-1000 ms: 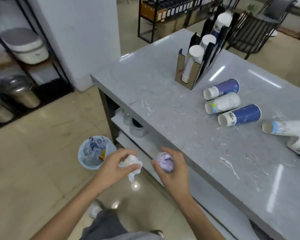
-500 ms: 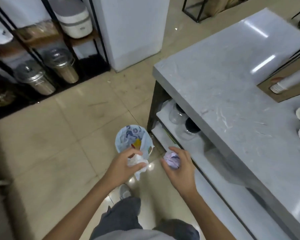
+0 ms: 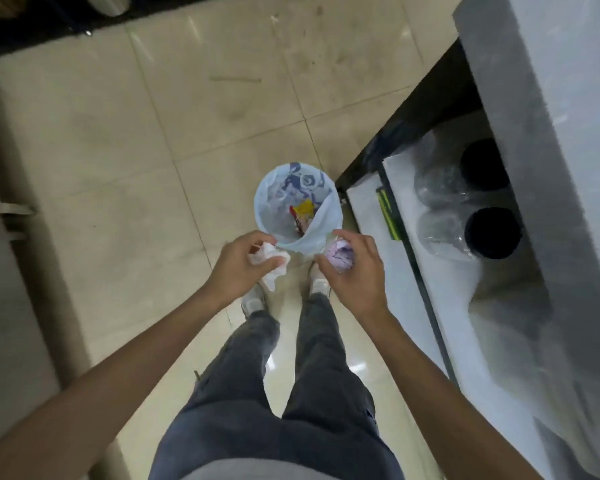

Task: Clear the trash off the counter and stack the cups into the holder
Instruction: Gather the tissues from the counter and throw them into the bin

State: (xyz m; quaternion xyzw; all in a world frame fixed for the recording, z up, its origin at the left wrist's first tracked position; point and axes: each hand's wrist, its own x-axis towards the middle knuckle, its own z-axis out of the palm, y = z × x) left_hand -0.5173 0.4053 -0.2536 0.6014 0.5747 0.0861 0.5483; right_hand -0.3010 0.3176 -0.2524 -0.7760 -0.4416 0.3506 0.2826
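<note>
My left hand [image 3: 238,268] grips a crumpled white tissue [image 3: 269,259] just below and left of the rim of a small bin. My right hand [image 3: 355,271] grips a crumpled purple paper ball [image 3: 340,258] at the bin's lower right rim. The bin [image 3: 281,209] stands on the tiled floor, lined with a pale blue bag, with a yellow and red wrapper [image 3: 303,211] inside. Both hands hover at the near edge of the bin, above my shoes. The cups and the cup holder are out of view.
The grey counter [image 3: 548,109] runs down the right side, with a lower white shelf [image 3: 430,271] holding clear bagged items with dark lids [image 3: 492,232]. A dark counter leg [image 3: 409,112] stands right of the bin. My legs [image 3: 291,375] fill the lower middle.
The view has tilted down from the counter to the floor. Both hands, still holding the tissue and the paper ball, have come up to the near rim of the bin.
</note>
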